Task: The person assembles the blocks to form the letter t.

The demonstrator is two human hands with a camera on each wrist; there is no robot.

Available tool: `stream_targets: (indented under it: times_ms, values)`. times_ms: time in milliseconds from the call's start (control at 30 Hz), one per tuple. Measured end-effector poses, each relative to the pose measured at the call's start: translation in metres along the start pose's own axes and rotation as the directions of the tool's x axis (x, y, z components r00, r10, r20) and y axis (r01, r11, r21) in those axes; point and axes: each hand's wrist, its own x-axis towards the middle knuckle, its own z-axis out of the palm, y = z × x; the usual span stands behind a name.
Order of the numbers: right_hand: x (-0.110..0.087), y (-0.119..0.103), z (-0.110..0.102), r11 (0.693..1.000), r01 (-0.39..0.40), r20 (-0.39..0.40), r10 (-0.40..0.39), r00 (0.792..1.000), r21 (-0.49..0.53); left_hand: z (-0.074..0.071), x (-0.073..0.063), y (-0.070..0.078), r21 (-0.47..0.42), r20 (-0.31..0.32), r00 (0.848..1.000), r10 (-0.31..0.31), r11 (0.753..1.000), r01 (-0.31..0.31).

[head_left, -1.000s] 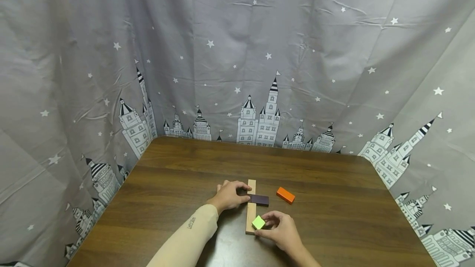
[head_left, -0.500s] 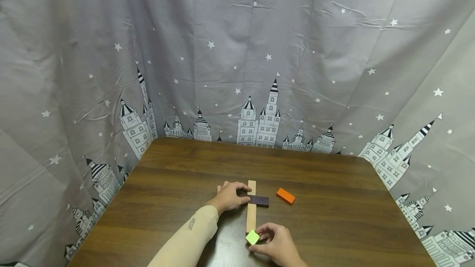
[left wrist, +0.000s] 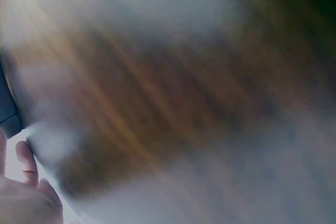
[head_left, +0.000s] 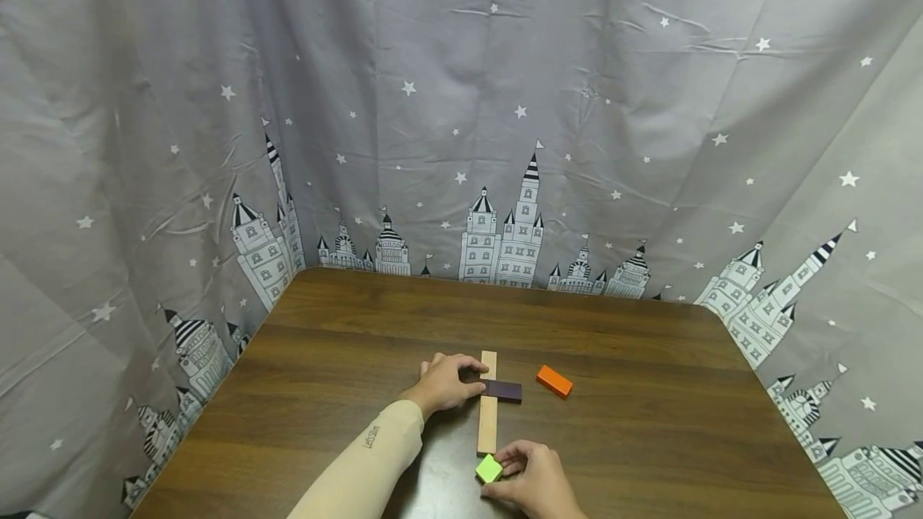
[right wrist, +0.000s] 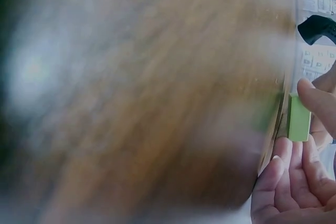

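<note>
A pale wooden strip (head_left: pixel 488 424) lies lengthwise on the table, crossed by a dark purple block (head_left: pixel 507 391). My left hand (head_left: pixel 445 382) holds the purple block at its left end, thumb on it and index fingertip right at the wooden strip's far part. That end is partly hidden under the fingers. At the strip's near end, my right hand (head_left: pixel 534 479) pinches a lime-green block (head_left: pixel 489 468) between thumb and fingers. In the right wrist view the green block (right wrist: pixel 299 118) shows its long side beside the thumb. The left wrist view catches only some fingers (left wrist: pixel 29 163) at its edge.
An orange block (head_left: pixel 554 381) lies on the table right of the purple one. The brown wooden table (head_left: pixel 346 319) ends at the back against a grey curtain (head_left: pixel 404 62) printed with castles and stars.
My right hand has moved the green block toward me and slightly left, from beside the wooden strip to its near end. The left hand stays in place at the purple block.
</note>
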Motion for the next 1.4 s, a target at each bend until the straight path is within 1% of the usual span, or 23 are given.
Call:
stream_targets:
  times_ms: [467,767,1133,1400]
  values:
    - [0.0008,-0.0026,0.0038,0.998,-0.034,-0.026,0.032,0.999,-0.059,-0.0006,-0.0009,0.0016,-0.006,-0.001,1.0,-0.009,1.0,0.009]
    - [0.0019,-0.0039,0.0043,0.995,-0.061,-0.018,0.06,0.998,-0.078,-0.0017,-0.0024,0.0015,-0.007,-0.003,1.0,0.007,1.0,-0.007]
    - [0.002,-0.0035,0.0057,0.994,-0.052,-0.015,0.051,0.999,-0.092,-0.0012,-0.0024,0.0024,-0.009,-0.002,1.0,0.002,1.0,-0.002]
    - [0.0019,-0.0009,0.0074,0.995,-0.031,-0.015,0.03,0.999,-0.096,-0.0018,-0.0036,0.0035,0.001,-0.007,1.0,0.002,1.0,-0.002]
